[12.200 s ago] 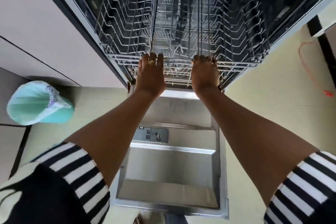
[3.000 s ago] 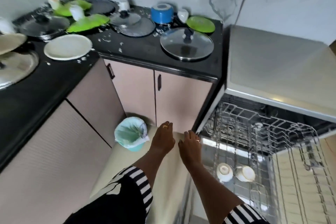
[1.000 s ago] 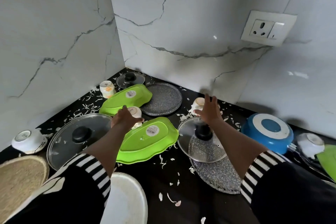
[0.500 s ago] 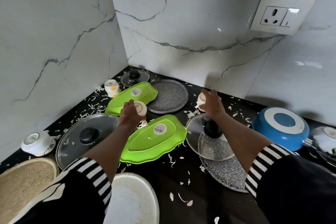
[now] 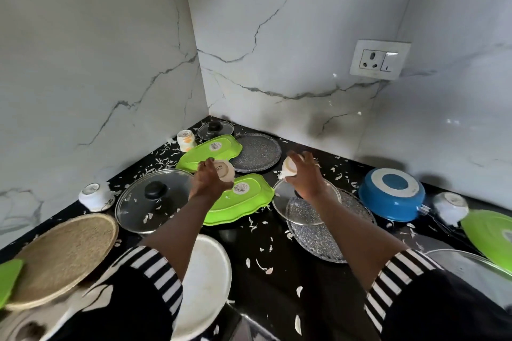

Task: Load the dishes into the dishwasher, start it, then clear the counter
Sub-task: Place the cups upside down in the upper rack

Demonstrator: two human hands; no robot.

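Head view: a cup in each hand

The left hand (image 5: 206, 181) has its fingers curled round a cream cup (image 5: 225, 170). The cup's round bottom, with dark letters on it, faces the camera. It is held in the air over the near edge of the far green tray (image 5: 210, 150), just behind the near green tray (image 5: 243, 201).

The right hand (image 5: 307, 176) has its fingers wrapped round a second cream cup (image 5: 289, 168). This cup is tipped on its side, in the air above the back edge of a clear glass lid (image 5: 291, 207). That lid lies on a speckled grey plate (image 5: 310, 241).

Both cups are up off the black counter (image 5: 277, 293), which has white scraps (image 5: 261, 265) all over it. Left of the near tray is a big glass lid (image 5: 153, 199) with a black knob. Beside it a white bowl (image 5: 95, 196) sits upside down, and nearer is a round woven mat (image 5: 63, 252). A white plate (image 5: 210, 279) lies between the two arms. Near the back corner stands a little cup with orange marks (image 5: 185, 140). To the right a blue pot (image 5: 392, 196) sits upside down, with another white bowl (image 5: 450, 206) next to it.
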